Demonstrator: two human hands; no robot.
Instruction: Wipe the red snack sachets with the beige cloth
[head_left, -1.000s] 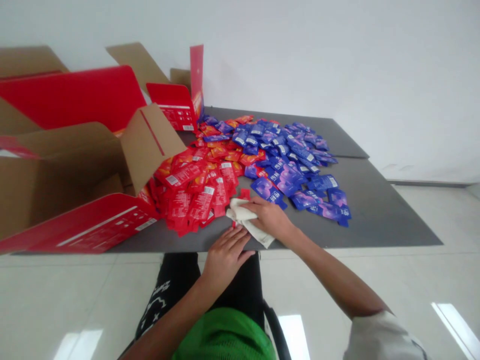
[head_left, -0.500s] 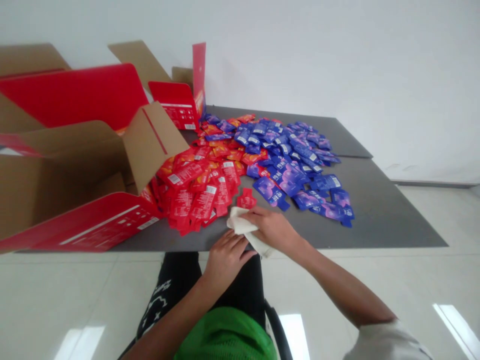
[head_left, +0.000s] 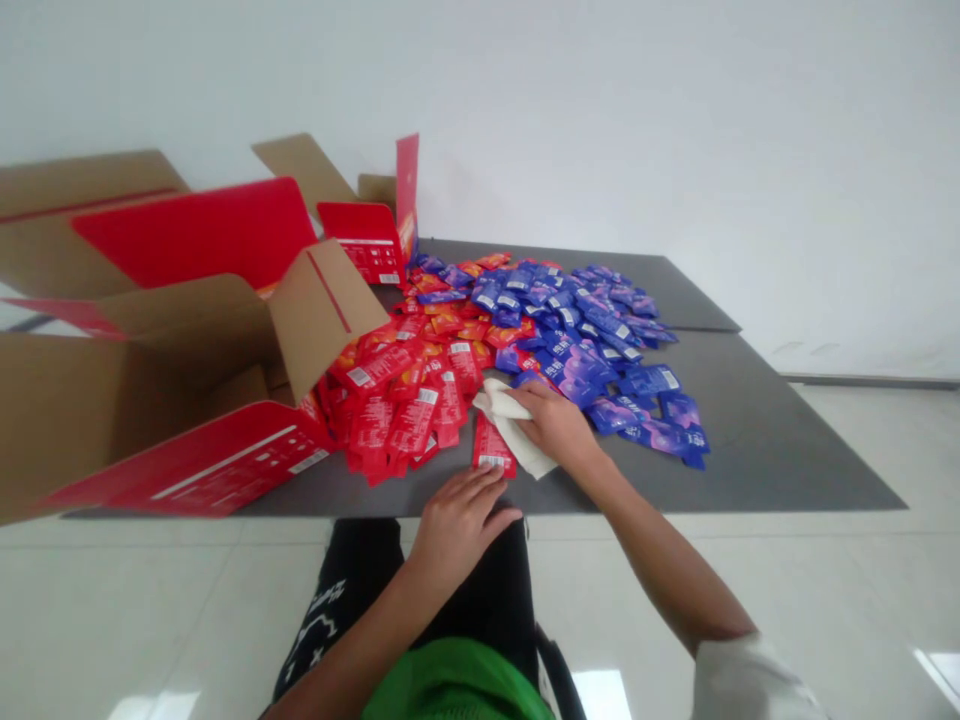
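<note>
A single red sachet [head_left: 493, 448] lies flat near the front edge of the grey table [head_left: 780, 450]. The fingertips of my left hand [head_left: 461, 520] rest on its near end, fingers stretched out. My right hand [head_left: 553, 418] grips a cream cloth [head_left: 525, 445], which covers the sachet's far end and right side. To the left is a heap of red sachets [head_left: 411, 420], some with orange fronts. Beyond my right hand, blue-purple sachets [head_left: 577, 360] spread in another pile, the two heaps meeting at the back.
An open red carton [head_left: 247, 465] with raised flaps stands at the left, close to the red heap. Behind it rises another red carton [head_left: 210, 235]. A smaller red carton [head_left: 367, 245] stands at the back near the white wall [head_left: 600, 120].
My right hand and the cloth have moved away from me, toward the sachet's far end, uncovering its middle. My left hand stays at the near end. The camera view has tilted up slightly.
</note>
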